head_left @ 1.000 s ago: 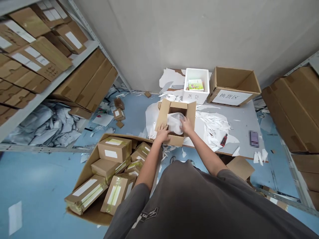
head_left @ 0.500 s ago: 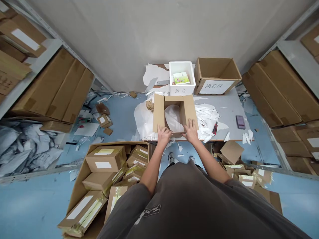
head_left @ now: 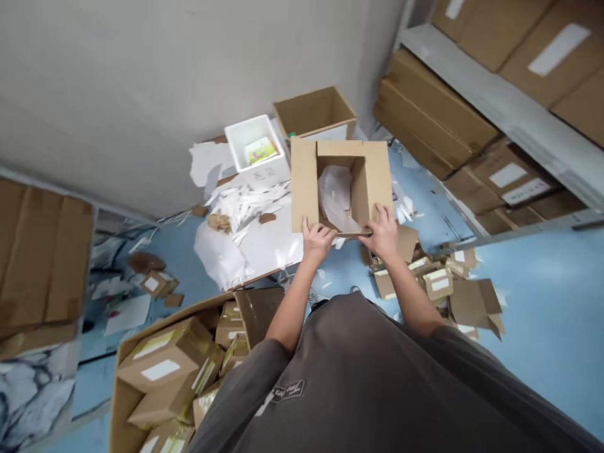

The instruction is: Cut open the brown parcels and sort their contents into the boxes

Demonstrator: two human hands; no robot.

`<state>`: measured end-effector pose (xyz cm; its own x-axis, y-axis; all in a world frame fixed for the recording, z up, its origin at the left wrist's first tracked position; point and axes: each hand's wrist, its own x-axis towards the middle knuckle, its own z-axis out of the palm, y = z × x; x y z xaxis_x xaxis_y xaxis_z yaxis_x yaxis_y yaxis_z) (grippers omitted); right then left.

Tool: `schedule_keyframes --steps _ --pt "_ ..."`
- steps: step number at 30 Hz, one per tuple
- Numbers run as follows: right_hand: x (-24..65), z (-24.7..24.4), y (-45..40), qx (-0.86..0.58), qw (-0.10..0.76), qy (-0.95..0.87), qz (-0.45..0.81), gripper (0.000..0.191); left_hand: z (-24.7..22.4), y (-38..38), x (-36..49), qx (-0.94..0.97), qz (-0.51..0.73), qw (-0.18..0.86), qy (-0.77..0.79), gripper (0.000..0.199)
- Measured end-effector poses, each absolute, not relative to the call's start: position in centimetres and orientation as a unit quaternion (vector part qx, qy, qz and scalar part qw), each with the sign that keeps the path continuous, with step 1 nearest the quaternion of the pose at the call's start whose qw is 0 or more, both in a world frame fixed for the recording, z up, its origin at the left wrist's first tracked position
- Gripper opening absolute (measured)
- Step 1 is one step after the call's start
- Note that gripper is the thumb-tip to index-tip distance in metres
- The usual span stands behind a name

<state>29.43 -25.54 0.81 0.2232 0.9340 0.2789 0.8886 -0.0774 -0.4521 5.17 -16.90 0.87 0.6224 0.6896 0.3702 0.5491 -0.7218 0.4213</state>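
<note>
An open cardboard box, its flaps folded outward, is held in front of me over the right part of the table. Inside it lies a sheet of translucent bubble wrap. My left hand grips the near left corner of the box, fingers over the flap. At the near right corner, my right hand grips the edge, fingers bent over the flap and thumb near the rim. The undersides of both grips are hidden.
On the table stand a white foam bin with a green booklet and a larger open carton. Paper scraps cover the table's left part. A big carton of taped parcels stands at lower left. Shelving rises at right.
My view has turned to the right. Both hands keep hold of the cardboard box, which has shifted right relative to the table, uncovering scraps and tabletop.
</note>
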Motion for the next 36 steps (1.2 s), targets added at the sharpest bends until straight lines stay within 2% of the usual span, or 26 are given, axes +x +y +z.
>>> schedule_keyframes --steps 5,12,15,18,22,26,31,36 --pt "40.7 0.8 -35.2 -0.812 0.272 -0.517 -0.013 0.028 0.5 -19.3 19.9 0.927 0.248 0.193 0.204 0.017" --pt "50.4 -2.2 -50.5 -0.898 0.251 -0.349 -0.092 0.036 -2.9 -28.1 37.1 0.955 0.170 0.242 0.019 0.020" --pt "53.5 -5.2 -54.3 -0.914 0.254 -0.307 -0.075 0.034 -4.1 -31.1 41.8 0.960 0.139 0.242 -0.008 0.026" --pt "56.1 -8.2 -56.2 -0.907 0.280 -0.314 -0.010 0.029 -4.7 -31.9 43.9 0.963 0.125 0.239 -0.023 0.040" --pt "57.5 -10.6 -55.6 -0.881 0.315 -0.352 -0.004 0.035 -5.2 -29.6 42.2 0.966 0.119 0.229 0.019 0.045" --pt "57.1 -10.0 -50.6 -0.855 0.292 -0.428 0.002 0.047 -5.6 -26.0 36.9 0.959 0.111 0.215 0.150 0.047" --pt "54.3 -7.2 -40.4 -0.805 0.277 -0.525 0.020 0.062 -4.9 -22.7 27.3 0.925 0.114 0.181 0.313 0.054" --pt "46.5 -5.5 -30.4 -0.699 0.276 -0.656 0.068 0.072 -3.8 -23.1 14.4 0.848 0.121 0.150 0.494 0.060"
